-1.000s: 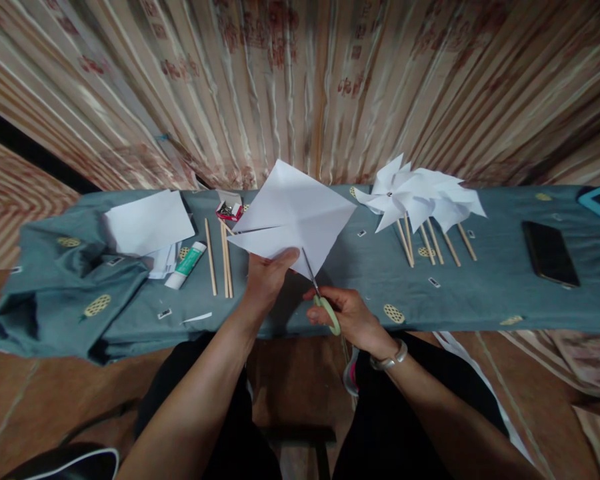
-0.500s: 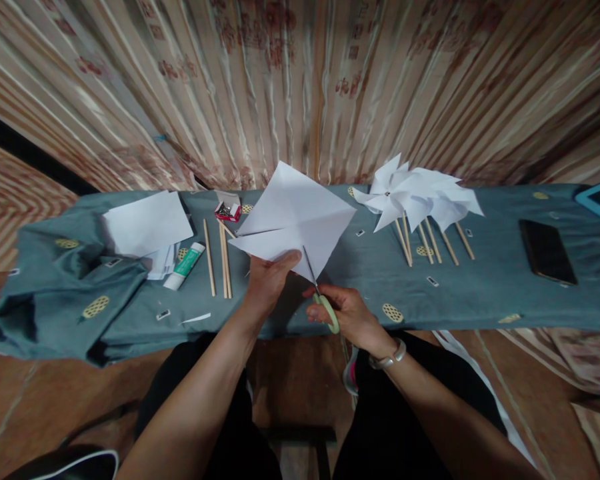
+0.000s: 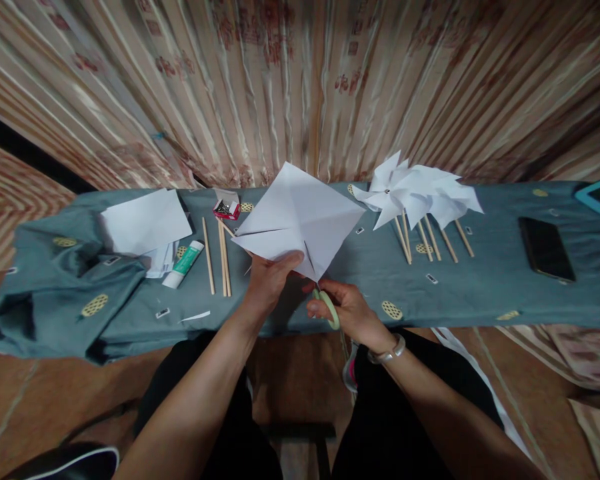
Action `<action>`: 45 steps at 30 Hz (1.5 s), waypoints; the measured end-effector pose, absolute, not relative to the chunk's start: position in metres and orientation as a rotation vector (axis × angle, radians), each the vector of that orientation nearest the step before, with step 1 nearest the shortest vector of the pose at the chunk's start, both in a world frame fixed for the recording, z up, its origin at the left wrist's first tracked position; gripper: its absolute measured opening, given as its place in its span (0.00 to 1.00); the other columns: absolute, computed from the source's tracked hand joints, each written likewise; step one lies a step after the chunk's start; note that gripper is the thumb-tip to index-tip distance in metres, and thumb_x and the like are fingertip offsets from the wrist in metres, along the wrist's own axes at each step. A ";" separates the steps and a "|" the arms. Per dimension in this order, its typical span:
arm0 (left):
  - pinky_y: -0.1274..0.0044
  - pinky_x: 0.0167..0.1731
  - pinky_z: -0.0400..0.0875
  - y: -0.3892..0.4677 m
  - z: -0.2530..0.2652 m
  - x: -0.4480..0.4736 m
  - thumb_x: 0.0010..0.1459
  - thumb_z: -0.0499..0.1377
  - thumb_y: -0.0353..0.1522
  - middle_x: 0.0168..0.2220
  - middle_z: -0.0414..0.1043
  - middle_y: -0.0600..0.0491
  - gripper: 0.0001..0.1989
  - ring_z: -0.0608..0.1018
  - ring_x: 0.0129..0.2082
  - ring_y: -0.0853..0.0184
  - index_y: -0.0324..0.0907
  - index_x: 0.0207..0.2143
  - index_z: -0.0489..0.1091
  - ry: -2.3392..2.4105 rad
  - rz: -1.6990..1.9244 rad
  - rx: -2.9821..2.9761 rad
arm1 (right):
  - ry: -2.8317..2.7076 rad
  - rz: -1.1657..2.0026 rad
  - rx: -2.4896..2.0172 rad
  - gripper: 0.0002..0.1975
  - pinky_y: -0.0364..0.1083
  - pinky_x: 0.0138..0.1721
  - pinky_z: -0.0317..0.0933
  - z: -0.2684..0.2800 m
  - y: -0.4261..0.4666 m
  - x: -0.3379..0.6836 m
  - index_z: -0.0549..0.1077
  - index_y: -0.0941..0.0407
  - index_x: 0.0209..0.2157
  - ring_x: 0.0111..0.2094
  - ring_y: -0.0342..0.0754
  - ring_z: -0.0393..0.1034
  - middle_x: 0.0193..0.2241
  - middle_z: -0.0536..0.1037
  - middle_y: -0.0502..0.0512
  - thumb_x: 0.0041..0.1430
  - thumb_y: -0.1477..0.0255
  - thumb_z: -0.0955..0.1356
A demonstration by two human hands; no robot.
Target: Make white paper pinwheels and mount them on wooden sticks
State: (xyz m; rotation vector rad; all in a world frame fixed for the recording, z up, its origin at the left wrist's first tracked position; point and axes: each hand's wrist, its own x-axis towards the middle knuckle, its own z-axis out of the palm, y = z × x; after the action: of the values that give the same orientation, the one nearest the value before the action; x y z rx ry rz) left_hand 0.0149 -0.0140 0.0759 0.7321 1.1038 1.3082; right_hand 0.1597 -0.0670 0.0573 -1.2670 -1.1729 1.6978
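A square sheet of white paper (image 3: 300,210) is held up corner-down above the table, with crossing creases and a slit running in from its left corner. My left hand (image 3: 270,277) pinches its lower left edge, thumb on top. In my right hand (image 3: 347,307) is a pair of scissors (image 3: 330,308) with pale green handles, fingers closed round them. The scissors sit at the paper's near corner, where a second slit runs toward the middle. Most of the blades is hidden by the paper.
Finished paper pinwheels (image 3: 420,193) on sticks lie at the right, before a black phone (image 3: 547,249). Left are stacked white sheets (image 3: 147,223), a glue stick (image 3: 183,264), wooden sticks (image 3: 225,260), a small red box of pins (image 3: 227,205) and a paper scrap (image 3: 196,316).
The paper has shifted slightly right, and its right corner has swung outward. The near slit looks wider, and less of the scissor blades shows.
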 end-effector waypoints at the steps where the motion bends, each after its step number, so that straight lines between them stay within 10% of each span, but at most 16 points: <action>1: 0.78 0.19 0.71 -0.014 0.076 0.015 0.35 0.70 0.31 0.25 0.74 0.56 0.14 0.74 0.23 0.68 0.41 0.28 0.72 1.101 1.305 0.731 | -1.164 1.699 -1.272 0.23 0.40 0.24 0.60 0.057 -0.067 0.159 0.77 0.58 0.36 0.24 0.42 0.69 0.22 0.78 0.49 0.41 0.58 0.77; 45: 0.76 0.19 0.70 -0.018 0.072 0.018 0.37 0.70 0.33 0.23 0.73 0.56 0.12 0.72 0.19 0.69 0.40 0.25 0.72 1.071 1.245 0.726 | -1.194 1.617 -1.286 0.22 0.40 0.25 0.60 0.059 -0.066 0.157 0.76 0.57 0.32 0.23 0.41 0.67 0.21 0.76 0.48 0.42 0.55 0.77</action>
State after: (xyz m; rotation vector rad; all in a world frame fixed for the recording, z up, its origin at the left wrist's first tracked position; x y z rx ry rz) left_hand 0.0181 -0.0184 0.0718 0.7256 1.0715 1.2451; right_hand 0.1574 -0.0658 0.0585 -1.2862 -1.1942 1.6169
